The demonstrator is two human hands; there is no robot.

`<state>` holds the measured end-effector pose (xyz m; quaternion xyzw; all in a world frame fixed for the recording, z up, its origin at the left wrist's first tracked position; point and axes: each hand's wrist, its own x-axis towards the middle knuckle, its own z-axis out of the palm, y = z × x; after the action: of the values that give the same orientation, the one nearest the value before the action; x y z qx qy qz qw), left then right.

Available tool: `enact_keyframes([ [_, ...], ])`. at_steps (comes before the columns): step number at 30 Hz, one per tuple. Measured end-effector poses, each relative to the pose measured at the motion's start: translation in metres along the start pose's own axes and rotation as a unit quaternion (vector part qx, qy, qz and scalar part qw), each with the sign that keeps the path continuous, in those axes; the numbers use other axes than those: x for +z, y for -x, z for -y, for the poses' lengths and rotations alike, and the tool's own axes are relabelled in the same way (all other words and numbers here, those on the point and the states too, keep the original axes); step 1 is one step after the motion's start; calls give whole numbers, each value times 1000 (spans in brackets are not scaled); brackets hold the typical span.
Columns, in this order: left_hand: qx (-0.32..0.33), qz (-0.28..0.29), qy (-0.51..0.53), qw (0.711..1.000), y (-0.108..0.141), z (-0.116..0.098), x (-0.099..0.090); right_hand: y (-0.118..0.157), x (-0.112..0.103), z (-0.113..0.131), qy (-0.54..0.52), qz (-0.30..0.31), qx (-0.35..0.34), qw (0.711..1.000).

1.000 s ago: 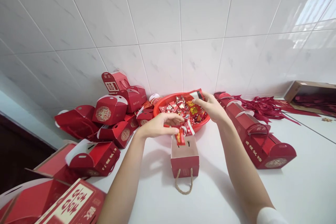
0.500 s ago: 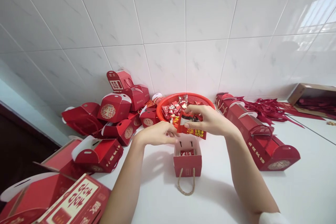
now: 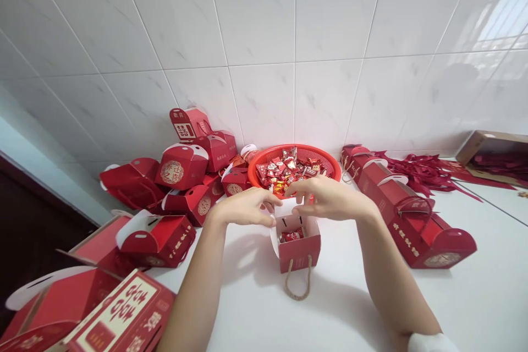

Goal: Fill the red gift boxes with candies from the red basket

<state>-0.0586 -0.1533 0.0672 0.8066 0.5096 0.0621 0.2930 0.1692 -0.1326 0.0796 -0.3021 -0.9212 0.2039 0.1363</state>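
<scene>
A small red gift box (image 3: 300,253) with a twine handle (image 3: 297,291) stands on the white table, its top unfolded. Inside lies a red wrapped packet (image 3: 292,235). My left hand (image 3: 247,207) is at the box's back left corner, thumb and fingers apart, near its pale side flap. Over the back right edge is my right hand (image 3: 330,199), fingers curved and parted from the thumb, with nothing seen in it. The white back flap (image 3: 289,208) rises between the two hands. Behind them, a red plastic basket (image 3: 252,168) holds many small wrapped sweets (image 3: 276,169).
Red gift boxes (image 3: 181,166) are heaped on the left, some with lids up. A row of closed red boxes (image 3: 429,231) runs along the right. Dark red ribbons (image 3: 421,171) and a cardboard carton (image 3: 474,146) lie at the back right, against the tiled wall (image 3: 330,88).
The red and gold packet has left my right hand, which has lowered slightly to the box's rim. The contents seen in the box have shifted, and the box has turned slightly.
</scene>
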Motion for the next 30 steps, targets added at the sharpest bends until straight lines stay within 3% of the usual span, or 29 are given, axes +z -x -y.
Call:
enact_keyframes([
  [7,28,-35,32,998,-4,6,-1,7,-12,-30,-10,-157,68,985],
  [11,43,-13,59,997,-9,13,-1,-9,-8,-59,-37,-237,119,964],
  [14,55,3,78,995,-12,17,-1,-29,6,-83,-49,-263,149,952],
  [18,53,-1,114,992,-15,24,0,-51,31,-108,-40,-208,185,960],
  [21,61,-48,133,988,-19,30,1,-59,43,-115,-23,-129,210,969],
  [25,72,-130,159,976,-32,37,7,-64,46,-117,-21,-24,218,976],
  [30,72,-183,136,971,-56,42,21,-67,44,-115,-2,46,244,969],
])
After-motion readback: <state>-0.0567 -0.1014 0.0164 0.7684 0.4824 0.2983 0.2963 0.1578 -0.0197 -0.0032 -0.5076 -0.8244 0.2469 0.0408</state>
